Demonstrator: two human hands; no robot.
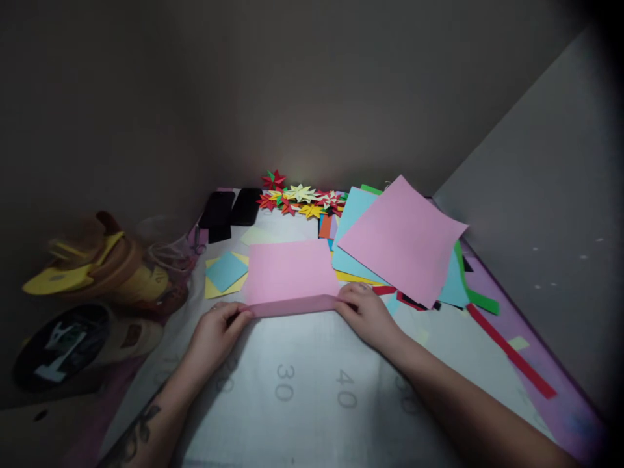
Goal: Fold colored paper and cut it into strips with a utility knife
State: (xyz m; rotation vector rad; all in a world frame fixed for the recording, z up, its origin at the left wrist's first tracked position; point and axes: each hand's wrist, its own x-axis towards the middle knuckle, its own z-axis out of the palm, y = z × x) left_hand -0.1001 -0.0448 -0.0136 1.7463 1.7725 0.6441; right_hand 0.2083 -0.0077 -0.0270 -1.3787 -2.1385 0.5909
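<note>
A pink sheet of paper (293, 270) lies in front of me, its near edge folded up into a narrow strip. At the left end of that fold, my left hand (221, 331) pinches the paper between thumb and fingers. My right hand (365, 315) grips the fold's right end the same way. Left of the sheet, a small blue paper square (227, 272) rests on a yellow one (212, 289). To the right, a larger pink sheet (404, 240) lies on top of light blue paper (348, 224).
Folded paper stars (302, 193) line the back of the table. Two black phones (217, 209) (246, 207) and scissors (197, 242) lie at the back left. Cups (131, 266) stand on the left. A red strip (511, 354) lies on the right over the numbered white mat (312, 416).
</note>
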